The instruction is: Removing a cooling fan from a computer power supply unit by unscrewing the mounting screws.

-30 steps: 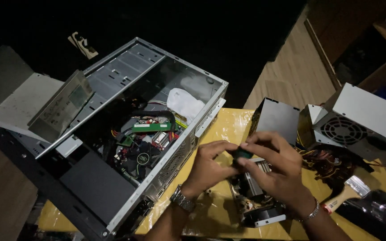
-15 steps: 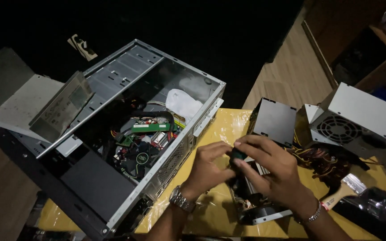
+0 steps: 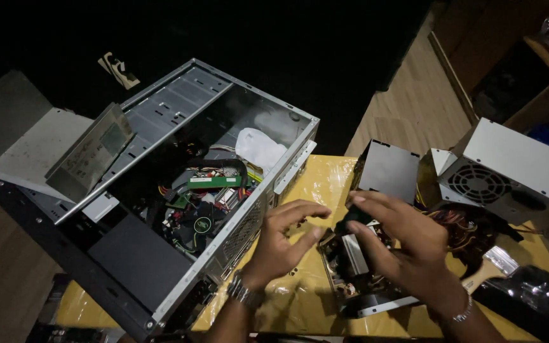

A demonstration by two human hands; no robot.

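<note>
My right hand (image 3: pixel 405 248) curls its fingers around a small dark part (image 3: pixel 352 222) with a green tint, held over an opened metal drive-like unit (image 3: pixel 357 279) lying on the yellow table (image 3: pixel 316 184). My left hand (image 3: pixel 284 238), wearing a wristwatch, hovers just left of that part with fingers spread and holds nothing. To the left lies an open grey computer case (image 3: pixel 185 197) on its side, showing a fan, a green memory stick and coloured wires inside.
A grey metal box (image 3: pixel 386 170) stands behind the hands. A power supply (image 3: pixel 500 171) with a round fan grille and a bundle of wires sits at right. A black bag (image 3: pixel 528 295) lies at lower right. Wooden floor and shelving lie beyond.
My left hand has let go and drawn back to the left with its fingers spread. My right hand keeps the small dark part over the unit.
</note>
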